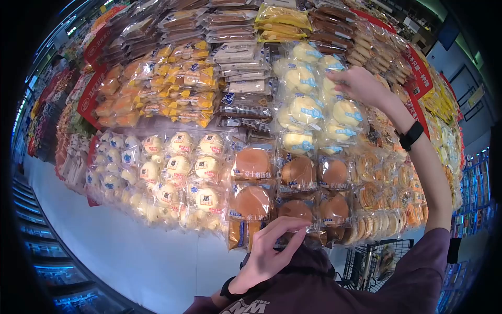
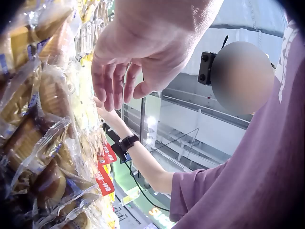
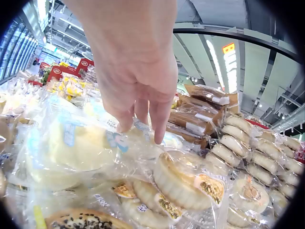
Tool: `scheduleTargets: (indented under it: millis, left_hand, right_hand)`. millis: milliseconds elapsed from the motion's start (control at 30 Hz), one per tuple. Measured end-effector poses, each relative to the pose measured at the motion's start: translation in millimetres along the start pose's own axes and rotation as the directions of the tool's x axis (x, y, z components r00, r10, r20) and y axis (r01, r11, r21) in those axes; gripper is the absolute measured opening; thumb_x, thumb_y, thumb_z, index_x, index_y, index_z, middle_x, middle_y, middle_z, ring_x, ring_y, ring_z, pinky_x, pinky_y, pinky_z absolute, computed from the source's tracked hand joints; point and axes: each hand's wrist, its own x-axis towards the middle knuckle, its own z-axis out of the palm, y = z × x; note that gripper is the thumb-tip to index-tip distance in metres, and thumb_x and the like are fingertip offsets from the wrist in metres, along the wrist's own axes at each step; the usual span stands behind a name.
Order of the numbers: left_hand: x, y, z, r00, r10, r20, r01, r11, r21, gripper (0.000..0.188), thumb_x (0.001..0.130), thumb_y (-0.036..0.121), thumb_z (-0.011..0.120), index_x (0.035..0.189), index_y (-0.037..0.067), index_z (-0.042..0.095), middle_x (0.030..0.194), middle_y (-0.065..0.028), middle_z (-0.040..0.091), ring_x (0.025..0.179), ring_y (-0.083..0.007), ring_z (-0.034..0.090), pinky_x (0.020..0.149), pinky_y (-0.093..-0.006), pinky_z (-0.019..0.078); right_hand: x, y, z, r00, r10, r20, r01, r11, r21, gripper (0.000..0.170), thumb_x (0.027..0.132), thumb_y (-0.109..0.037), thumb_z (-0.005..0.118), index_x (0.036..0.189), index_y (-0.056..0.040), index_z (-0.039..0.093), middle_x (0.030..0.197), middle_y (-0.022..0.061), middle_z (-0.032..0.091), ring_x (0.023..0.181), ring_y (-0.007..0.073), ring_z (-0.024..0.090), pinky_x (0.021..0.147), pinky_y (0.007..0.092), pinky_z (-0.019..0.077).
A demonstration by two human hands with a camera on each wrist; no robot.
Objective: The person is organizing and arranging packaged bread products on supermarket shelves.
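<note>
The right hand reaches to the far right part of the display, over the wrapped pale buns; its fingers are parted and point down, not clenched, with the tips at the film, and I cannot tell how firmly they touch it. The left hand hangs loose and holds nothing, near the front brown cakes. The pale buns lie in two columns, between the dark packs on their left and smaller wrapped cakes on their right. The likeliest trouble is slick, loose film: a pinch on the wrapper alone could slip or drag a neighbouring bun along, since the packs overlap. In the right wrist view, patterned cakes crowd just below the fingers and could be knocked, and pressing hard could dent a soft bun. The stacked brown packs beyond might slide if pushed. Room is tight sideways, while upward there is open air. The near edge of the display drops to the floor, so front packs nudged by the left wrist could fall; a cart stands near right, below that edge.
</note>
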Motion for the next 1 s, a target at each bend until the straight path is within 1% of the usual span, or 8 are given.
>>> scheduleTargets:
  millis: [367, 467, 567, 600, 667, 733, 867, 1000]
  left_hand:
    - [8, 3, 20, 0.991, 0.007, 0.134, -0.017, 0.997, 0.077, 0.018, 0.086, -0.002, 0.066, 0.104, -0.002, 0.067, 0.090, -0.0100, 0.069, 0.078, -0.0140, 0.066, 0.070, -0.0265, 0.0523]
    - [-2, 5, 38, 0.984, 0.026, 0.179, -0.043, 0.994, 0.096, 0.020, 0.087, -0.003, 0.063, 0.107, 0.000, 0.067, 0.089, -0.0095, 0.068, 0.070, -0.0124, 0.064, 0.066, -0.0256, 0.0517]
    - [-14, 0, 55, 0.964, 0.039, 0.263, -0.063, 0.995, 0.083, 0.021, 0.087, -0.005, 0.062, 0.107, 0.000, 0.065, 0.085, -0.0089, 0.064, 0.069, -0.0164, 0.062, 0.063, -0.0286, 0.0500]
    - [-17, 3, 60, 0.946, -0.011, 0.323, -0.027, 0.993, 0.111, 0.023, 0.087, -0.007, 0.060, 0.107, 0.002, 0.065, 0.090, -0.0089, 0.064, 0.073, -0.0194, 0.064, 0.066, -0.0301, 0.0508]
    - [-27, -5, 76, 0.939, 0.033, 0.342, -0.071, 0.993, 0.098, 0.023, 0.088, -0.007, 0.059, 0.107, 0.001, 0.067, 0.095, -0.0076, 0.065, 0.075, -0.0161, 0.065, 0.067, -0.0281, 0.0523]
    - [-37, -11, 95, 0.921, 0.041, 0.386, -0.069, 0.996, 0.059, 0.024, 0.086, -0.008, 0.059, 0.106, 0.003, 0.068, 0.101, -0.0067, 0.065, 0.081, -0.0174, 0.066, 0.072, -0.0298, 0.0532]
    - [-56, -20, 141, 0.852, 0.055, 0.520, -0.113, 0.990, 0.081, 0.021, 0.084, -0.005, 0.063, 0.103, 0.004, 0.067, 0.099, -0.0084, 0.066, 0.086, -0.0239, 0.066, 0.079, -0.0327, 0.0521]
    - [-72, -28, 202, 0.784, 0.063, 0.618, -0.105, 0.994, 0.032, 0.015, 0.088, 0.003, 0.063, 0.103, 0.002, 0.066, 0.094, -0.0098, 0.067, 0.084, -0.0245, 0.067, 0.074, -0.0322, 0.0526]
  right_hand:
    - [-10, 9, 33, 0.991, -0.035, -0.126, 0.023, 0.995, -0.094, 0.028, 0.093, -0.018, 0.057, 0.120, -0.0104, 0.057, 0.086, 0.0160, 0.064, 0.086, 0.0367, 0.061, 0.074, 0.0482, 0.0480]
    - [-15, -5, 10, 0.992, 0.127, 0.016, -0.121, 0.971, -0.208, 0.039, 0.100, -0.031, 0.047, 0.134, -0.0112, 0.051, 0.109, 0.0158, 0.065, 0.099, 0.0352, 0.061, 0.085, 0.0435, 0.0498]
    - [-52, -11, -8, 0.941, -0.014, -0.339, -0.016, 0.996, -0.087, 0.038, 0.100, -0.031, 0.048, 0.133, -0.0117, 0.052, 0.119, 0.0133, 0.062, 0.108, 0.0327, 0.059, 0.092, 0.0414, 0.0481]
    - [-90, -54, -45, 0.904, -0.093, -0.417, 0.069, 0.995, -0.071, 0.034, 0.097, -0.024, 0.050, 0.119, 0.0008, 0.058, 0.116, 0.0183, 0.062, 0.110, 0.0338, 0.058, 0.096, 0.0408, 0.0463]
    - [-122, -50, -36, 0.904, -0.065, -0.423, 0.035, 0.996, -0.078, 0.036, 0.099, -0.028, 0.051, 0.130, -0.0114, 0.055, 0.125, 0.0107, 0.061, 0.115, 0.0302, 0.057, 0.096, 0.0401, 0.0462]
    - [-180, -65, -31, 0.846, -0.055, -0.531, 0.018, 0.997, -0.075, 0.030, 0.095, -0.020, 0.057, 0.122, -0.0094, 0.059, 0.118, 0.0130, 0.064, 0.105, 0.0332, 0.059, 0.088, 0.0436, 0.0480]
    - [-322, -106, -26, 0.834, 0.315, -0.453, -0.290, 0.949, 0.126, 0.032, 0.088, -0.007, 0.063, 0.120, -0.0052, 0.060, 0.133, 0.0119, 0.058, 0.111, 0.0309, 0.059, 0.095, 0.0395, 0.0457]
    - [-476, -144, 14, 0.570, 0.760, -0.311, -0.615, 0.646, 0.453, 0.025, 0.092, -0.002, 0.057, 0.117, 0.0009, 0.060, 0.127, 0.0157, 0.060, 0.108, 0.0283, 0.060, 0.093, 0.0356, 0.0452]
